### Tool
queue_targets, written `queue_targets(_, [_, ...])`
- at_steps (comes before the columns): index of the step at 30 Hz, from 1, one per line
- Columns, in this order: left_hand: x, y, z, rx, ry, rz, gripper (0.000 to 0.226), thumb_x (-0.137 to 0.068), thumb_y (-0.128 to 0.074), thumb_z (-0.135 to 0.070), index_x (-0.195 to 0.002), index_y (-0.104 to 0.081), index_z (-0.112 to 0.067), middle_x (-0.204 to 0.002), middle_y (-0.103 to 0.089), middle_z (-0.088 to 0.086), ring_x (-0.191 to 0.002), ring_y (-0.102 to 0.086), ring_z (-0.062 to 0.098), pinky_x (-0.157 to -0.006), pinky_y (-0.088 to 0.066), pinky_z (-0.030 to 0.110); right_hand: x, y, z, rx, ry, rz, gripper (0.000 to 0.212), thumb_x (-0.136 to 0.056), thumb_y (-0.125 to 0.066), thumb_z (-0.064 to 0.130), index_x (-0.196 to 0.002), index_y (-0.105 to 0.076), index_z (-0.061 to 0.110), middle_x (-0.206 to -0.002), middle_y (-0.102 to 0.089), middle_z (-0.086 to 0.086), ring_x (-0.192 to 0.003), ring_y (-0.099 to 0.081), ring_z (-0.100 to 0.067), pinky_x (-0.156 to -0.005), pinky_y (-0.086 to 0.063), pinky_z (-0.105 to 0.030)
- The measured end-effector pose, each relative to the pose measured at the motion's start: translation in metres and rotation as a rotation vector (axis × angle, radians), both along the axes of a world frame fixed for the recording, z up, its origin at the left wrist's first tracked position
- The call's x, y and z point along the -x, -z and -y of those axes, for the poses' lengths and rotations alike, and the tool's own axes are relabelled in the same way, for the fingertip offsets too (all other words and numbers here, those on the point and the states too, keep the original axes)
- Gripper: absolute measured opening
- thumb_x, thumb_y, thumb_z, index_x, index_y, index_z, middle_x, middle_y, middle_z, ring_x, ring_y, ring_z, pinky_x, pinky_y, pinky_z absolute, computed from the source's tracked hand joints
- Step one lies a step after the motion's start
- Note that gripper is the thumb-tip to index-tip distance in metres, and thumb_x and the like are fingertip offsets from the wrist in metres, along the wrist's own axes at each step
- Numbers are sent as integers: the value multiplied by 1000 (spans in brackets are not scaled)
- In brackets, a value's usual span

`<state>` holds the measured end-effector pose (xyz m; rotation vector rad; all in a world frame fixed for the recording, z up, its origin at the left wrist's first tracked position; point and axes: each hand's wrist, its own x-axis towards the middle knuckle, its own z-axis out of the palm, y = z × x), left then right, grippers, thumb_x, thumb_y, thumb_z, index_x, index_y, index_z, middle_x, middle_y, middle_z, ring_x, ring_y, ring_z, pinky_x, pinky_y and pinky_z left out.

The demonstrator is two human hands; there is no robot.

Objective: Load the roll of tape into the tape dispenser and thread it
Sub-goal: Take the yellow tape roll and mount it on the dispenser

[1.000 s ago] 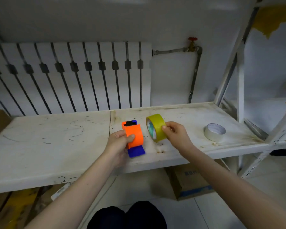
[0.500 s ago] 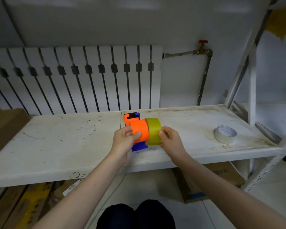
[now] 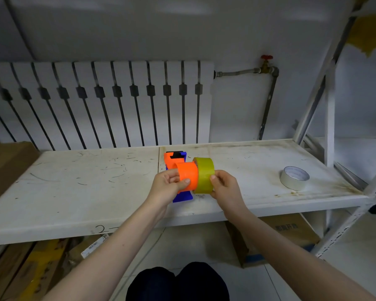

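Note:
An orange and blue tape dispenser (image 3: 186, 175) is held just above the white shelf (image 3: 74, 192), gripped by my left hand (image 3: 168, 185) on its orange round hub. A yellow-green roll of tape (image 3: 204, 175) is pressed sideways against the right side of that hub, standing on edge. My right hand (image 3: 224, 187) holds the roll from the right, thumb on its outer band. The dispenser's blue handle (image 3: 181, 197) pokes out below my left hand. How far the roll sits on the hub is hidden.
A second, silver-white roll of tape (image 3: 294, 178) lies flat on the shelf at the right. A white radiator (image 3: 96, 101) stands behind the shelf. A metal rack upright (image 3: 329, 105) rises at the right. Cardboard boxes (image 3: 291, 233) sit under the shelf.
The yellow-green roll, apart from the dispenser a second ago, has been brought left and now touches the orange hub. Both hands have stayed in place since half a second ago.

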<state>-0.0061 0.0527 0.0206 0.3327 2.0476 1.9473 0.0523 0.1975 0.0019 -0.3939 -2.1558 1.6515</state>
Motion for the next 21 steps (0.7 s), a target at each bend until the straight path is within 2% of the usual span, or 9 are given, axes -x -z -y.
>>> queue_targets(4, [2, 1, 3, -12, 13, 1, 38, -82, -64, -1, -120, -60, -2, -112, -67, 16, -103, -64, 29, -91, -53, 38, -2, 0, 0, 198, -27, 22, 16, -98, -42, 17, -89, -55, 20, -96, -56, -4, -102, -58, -25, -91, -54, -50])
queue_targets(6, [4, 1, 6, 3, 29, -6, 33, -83, -63, 2, -115, -61, -2, -108, -67, 16, -101, -64, 28, -85, -53, 31, -4, 1, -3, 253, -60, 34, 16, -98, -42, 16, -92, -57, 14, -103, -57, -13, -102, -59, -25, -91, -53, -49])
queue_targets(8, [5, 2, 8, 61, 62, -31, 28, -83, -63, 0, -110, -63, -3, -108, -67, 15, -101, -64, 27, -82, -52, 26, -6, 2, -6, 210, -88, 47, 18, -98, -43, 18, -101, -56, 7, -112, -57, -20, -106, -59, -30, -92, -52, -48])
queue_targets(10, [6, 5, 9, 101, 78, -46, 24, -83, -64, -3, -107, -64, -4, -111, -66, 16, -103, -63, 28, -83, -51, 27, -7, 3, -10, 159, -112, 72, 23, -98, -42, 19, -107, -56, 4, -114, -57, -21, -108, -58, -31, -93, -52, -48])
queue_targets(14, [2, 11, 4, 30, 59, -29, 22, -83, -63, 0, -105, -65, -4, -103, -69, 18, -90, -67, 24, -78, -55, 27, -9, -1, -12, 124, -198, 101, 24, -98, -42, 17, -108, -56, 1, -106, -55, -10, -100, -58, -21, -81, -54, -33])
queue_targets(15, [1, 13, 1, 10, 57, -17, 22, -83, -63, 0, -105, -65, -5, -102, -69, 18, -88, -67, 23, -78, -56, 27, -10, 0, -11, 114, -213, 108, 21, -98, -42, 16, -106, -56, 2, -104, -55, -9, -99, -58, -21, -82, -55, -34])
queue_targets(18, [-1, 20, -4, -51, 33, 33, 26, -84, -64, -3, -110, -64, -2, -105, -69, 20, -94, -67, 29, -82, -56, 34, -10, 0, -6, 26, -191, 111, 14, -98, -42, 16, -98, -54, 10, -99, -54, -7, -102, -59, -32, -90, -54, -49])
queue_targets(19, [-2, 22, -5, -65, 31, 46, 27, -84, -63, -4, -111, -63, -1, -104, -69, 20, -95, -67, 30, -82, -56, 35, -9, 2, -5, -44, -162, 106, 14, -98, -41, 17, -101, -54, 12, -100, -54, -5, -103, -58, -31, -91, -54, -48])
queue_targets(21, [-3, 24, -7, -99, 44, 64, 25, -86, -61, -6, -111, -63, -2, -99, -70, 17, -92, -68, 28, -78, -58, 32, -9, 3, -2, -187, -113, 98, 22, -99, -39, 19, -115, -52, 11, -106, -54, -3, -101, -57, -22, -87, -53, -37])
